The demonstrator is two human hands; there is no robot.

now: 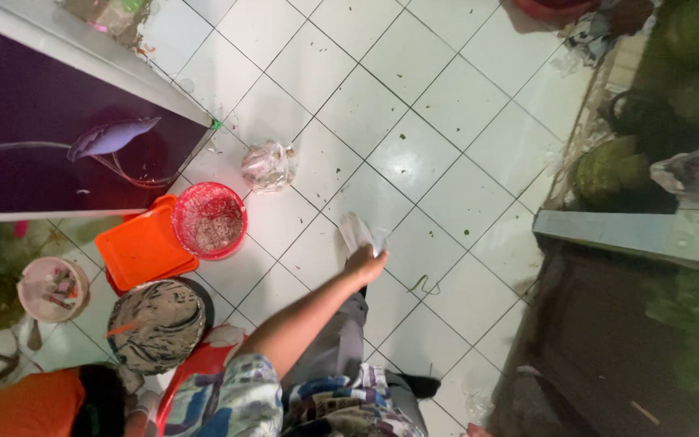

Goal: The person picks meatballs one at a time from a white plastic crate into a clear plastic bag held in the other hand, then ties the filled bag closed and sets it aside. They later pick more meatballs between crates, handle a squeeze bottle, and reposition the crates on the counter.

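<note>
Hand (366,263) grips crumpled whitish cloth (359,232) over tiled floor (414,154) | beyond it: clear plastic bag (269,166) | far side: red bowl (209,220), orange lid (144,248)

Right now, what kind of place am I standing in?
Probably a home kitchen or wash area with work done at floor level. The white tiled floor is littered with scraps, a red basket and an orange tub sit on it, and one hand holds a pale cloth.
</note>
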